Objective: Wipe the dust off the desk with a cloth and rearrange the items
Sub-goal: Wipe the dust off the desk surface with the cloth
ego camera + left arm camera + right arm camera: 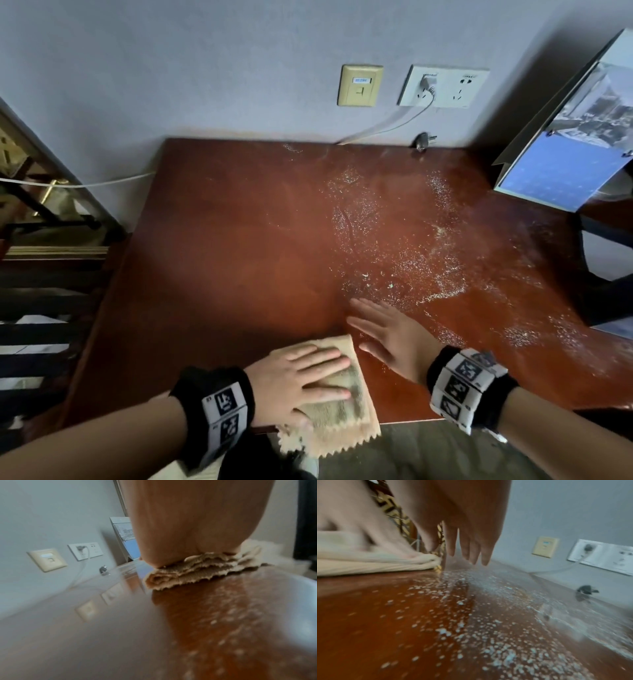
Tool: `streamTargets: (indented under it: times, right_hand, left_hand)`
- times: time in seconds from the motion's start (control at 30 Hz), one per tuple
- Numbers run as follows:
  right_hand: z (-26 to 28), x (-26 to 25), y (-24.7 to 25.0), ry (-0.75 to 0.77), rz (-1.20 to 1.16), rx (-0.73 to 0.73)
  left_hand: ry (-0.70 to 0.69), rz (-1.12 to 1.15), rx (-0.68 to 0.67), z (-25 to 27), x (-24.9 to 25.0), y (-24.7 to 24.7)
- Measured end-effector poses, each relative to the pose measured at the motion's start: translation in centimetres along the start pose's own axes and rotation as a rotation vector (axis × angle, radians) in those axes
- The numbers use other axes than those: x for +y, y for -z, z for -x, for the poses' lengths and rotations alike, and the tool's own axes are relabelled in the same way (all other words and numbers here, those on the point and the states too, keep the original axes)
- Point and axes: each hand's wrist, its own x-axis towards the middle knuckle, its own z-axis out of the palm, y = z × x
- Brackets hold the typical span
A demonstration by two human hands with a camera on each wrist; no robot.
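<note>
Left hand (301, 380) presses flat on cloth (346, 421); right hand (390, 334) hovers open over dusty tabletop (239, 240).

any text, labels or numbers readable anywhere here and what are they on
None can be read.
Blue label on the beige wall plate: too small and blurred.
Black-and-white wristband markers by the left hand and right hand: coded patterns, not words.
Blue-and-grey standing card: print too blurred.
White socket panel: no legible marking.

A folded beige cloth (346, 407) lies flat at the near edge of the reddish-brown desk (239, 240); white dust (394, 246) speckles the desk's right half.
</note>
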Motion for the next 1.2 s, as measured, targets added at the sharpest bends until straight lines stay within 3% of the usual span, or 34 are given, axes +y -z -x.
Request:
streamTargets:
  times: [0.07, 0.13, 0.2, 0.33, 0.4, 0.5, 0.6, 0.73, 0.9, 1.1, 1.2]
  right_hand:
    - [1.4, -1.4, -1.1, 0.103, -0.059, 0.176]
    - [2.5, -3.3, -2.6, 0.153, -0.114, 0.181]
    - [3.1, -5.0, -4.0, 0.152, -0.091, 0.167]
    - [3.4, -5.1, -5.4, 0.140, -0.074, 0.218]
    - [3.4, -3.7, -5.3, 0.119, -0.025, 0.269]
    - [3.3, -1.0, -4.1, 0.017, 0.079, 0.258]
    - [3.5, 0.6, -3.2, -0.084, 0.086, 0.195]
    - [3.4, -2.2, -4.8, -0.016, -0.058, 0.197]
    - [0.4, -3.3, -6.0, 0.102, 0.125, 0.125]
    - [-3.4, 2.2, -3.0, -0.093, 0.173, 0.175]
    - [-2.8, 1.2, -2.7, -0.012, 0.230, 0.124]
  left_hand:
    - [0.062, 0.040, -0.037, 0.5, -1.1, 0.2]
    - [0.155, 0.121, -0.087, 0.4, -0.5, 0.7]
    - [0.194, 0.264, 0.009, 0.0, 1.0, 1.2]
    - [0.309, 0.768, 0.280, 0.3, 1.0, 2.6]
    - [0.449, 0.766, 0.307, 0.9, -0.8, 2.3]
    - [0.669, 0.619, 0.127, 1.8, -4.1, 2.0]
    - [0.822, 0.622, -0.012, 2.5, -6.2, 1.7]
    - [0.860, 0.680, -0.038, 2.5, -6.4, 2.1]
    - [0.864, 0.709, -0.049, 2.7, -7.6, 1.9]
    - [0.889, 0.733, -0.067, 2.7, -9.8, 2.1]
    - [0.883, 0.730, -0.065, 2.6, -10.1, 2.1]
